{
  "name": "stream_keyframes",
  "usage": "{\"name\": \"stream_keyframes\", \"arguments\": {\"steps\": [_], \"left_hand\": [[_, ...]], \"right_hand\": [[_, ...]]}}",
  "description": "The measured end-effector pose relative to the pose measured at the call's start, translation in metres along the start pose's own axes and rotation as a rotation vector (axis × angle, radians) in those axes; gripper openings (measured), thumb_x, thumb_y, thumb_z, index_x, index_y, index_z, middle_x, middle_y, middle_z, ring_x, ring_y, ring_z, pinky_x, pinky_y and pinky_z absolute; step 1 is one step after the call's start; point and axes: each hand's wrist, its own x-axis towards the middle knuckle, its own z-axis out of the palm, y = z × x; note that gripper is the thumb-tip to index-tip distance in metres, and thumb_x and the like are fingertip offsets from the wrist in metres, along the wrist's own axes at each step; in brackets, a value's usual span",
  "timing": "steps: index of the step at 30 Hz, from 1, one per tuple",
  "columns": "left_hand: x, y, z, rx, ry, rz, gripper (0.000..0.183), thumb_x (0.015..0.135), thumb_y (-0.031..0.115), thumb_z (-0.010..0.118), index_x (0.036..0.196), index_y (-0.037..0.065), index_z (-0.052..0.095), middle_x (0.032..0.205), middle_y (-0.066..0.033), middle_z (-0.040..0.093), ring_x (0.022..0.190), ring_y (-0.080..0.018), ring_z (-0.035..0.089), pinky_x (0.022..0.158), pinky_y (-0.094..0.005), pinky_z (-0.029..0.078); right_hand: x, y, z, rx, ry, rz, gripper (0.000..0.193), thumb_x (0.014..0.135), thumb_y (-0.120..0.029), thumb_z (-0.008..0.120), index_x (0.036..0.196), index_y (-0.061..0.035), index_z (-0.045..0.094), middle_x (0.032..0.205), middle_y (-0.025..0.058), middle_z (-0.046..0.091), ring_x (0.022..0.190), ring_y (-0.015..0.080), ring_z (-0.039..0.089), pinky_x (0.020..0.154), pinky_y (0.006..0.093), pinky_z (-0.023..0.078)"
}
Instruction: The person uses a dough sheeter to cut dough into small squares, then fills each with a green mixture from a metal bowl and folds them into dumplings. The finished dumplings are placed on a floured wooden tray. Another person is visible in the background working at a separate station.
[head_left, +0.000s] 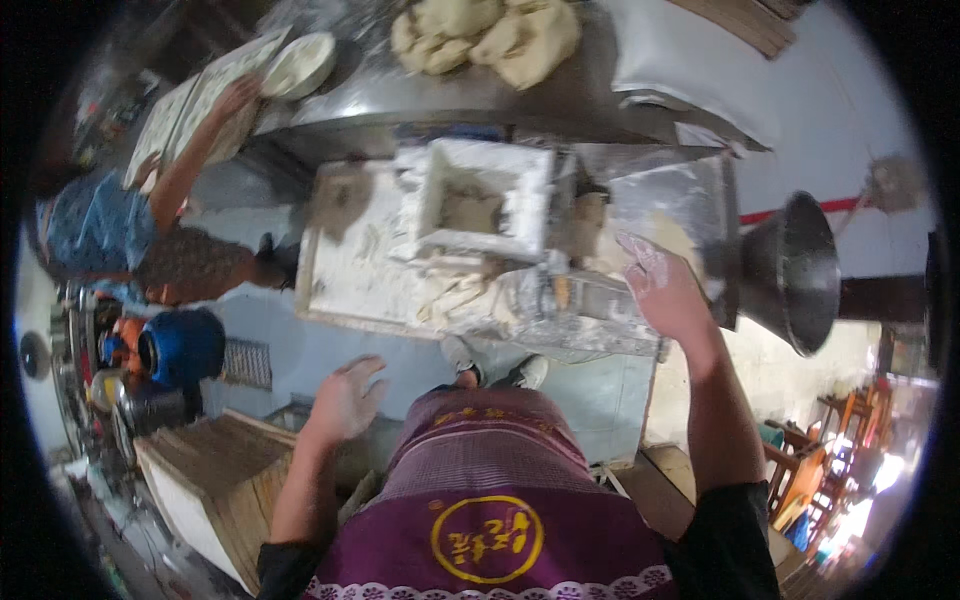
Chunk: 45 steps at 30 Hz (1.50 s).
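Observation:
My left hand [346, 400], dusted with flour, hangs in the air beside my purple apron [500, 480]. Its fingers are apart and nothing is in them. Flour also whitens my right hand [662, 290], which reaches over the right side of a floury machine [600, 300] with its fingers stretched out and empty; whether it touches the machine, I cannot tell. At the machine's middle stands a white, flour-coated square frame [490, 245] with an open centre. A pale, crumpled dough sheet [455, 300] lies just in front of it.
Large dough lumps [525, 45] rest on a metal counter [420, 105] behind the machine. At the left, a person in blue [105, 220] reaches towards white trays [205, 95] and a bowl [300, 65]. A dark metal funnel-shaped vessel [795, 275] stands right; a blue barrel [185, 345] stands left.

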Motion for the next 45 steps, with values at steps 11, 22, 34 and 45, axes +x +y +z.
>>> {"name": "stream_keyframes", "arguments": {"steps": [11, 22, 34, 45], "left_hand": [[0.124, -0.03, 0.111, 0.026, -0.073, -0.091, 0.044, 0.09, 0.025, 0.057, 0.127, 0.003, 0.051, 0.118, -0.0159, 0.058, 0.106, -0.0354, 0.059, 0.089, -0.0426, 0.05], [0.165, -0.039, 0.165, 0.193, 0.111, 0.131, 0.032, 0.083, 0.02, 0.066, 0.109, 0.004, 0.06, 0.113, -0.0176, 0.061, 0.093, -0.0347, 0.062, 0.077, -0.0394, 0.053], [0.088, 0.159, 0.014, -1.145, -0.087, -0.052, 0.038, 0.086, 0.006, 0.071, 0.121, 0.002, 0.058, 0.098, -0.0047, 0.065, 0.085, -0.0107, 0.061, 0.076, -0.0254, 0.051], [0.071, 0.221, 0.023, -0.976, -0.057, 0.067, 0.043, 0.089, 0.0, 0.061, 0.129, -0.008, 0.048, 0.105, -0.0111, 0.064, 0.09, -0.0158, 0.064, 0.08, -0.0306, 0.053]], "right_hand": [[0.028, -0.012, 0.048, -0.094, 0.156, -0.249, 0.033, 0.088, -0.009, 0.06, 0.12, 0.0, 0.059, 0.114, 0.0232, 0.064, 0.11, 0.0389, 0.059, 0.098, 0.0415, 0.046], [-0.04, -0.031, 0.042, 0.179, 0.151, -0.001, 0.027, 0.087, -0.009, 0.063, 0.113, -0.0012, 0.064, 0.11, 0.0177, 0.066, 0.102, 0.0281, 0.065, 0.093, 0.0359, 0.049], [-0.046, -0.058, 0.028, 0.294, 0.002, -0.275, 0.027, 0.084, -0.025, 0.069, 0.1, -0.0033, 0.07, 0.099, 0.0139, 0.068, 0.09, 0.0273, 0.067, 0.08, 0.034, 0.051], [-0.073, -0.032, 0.0, 0.782, -0.086, 0.104, 0.025, 0.086, -0.018, 0.059, 0.102, -0.0024, 0.07, 0.098, 0.0168, 0.071, 0.084, 0.0262, 0.068, 0.077, 0.0335, 0.052]]}}
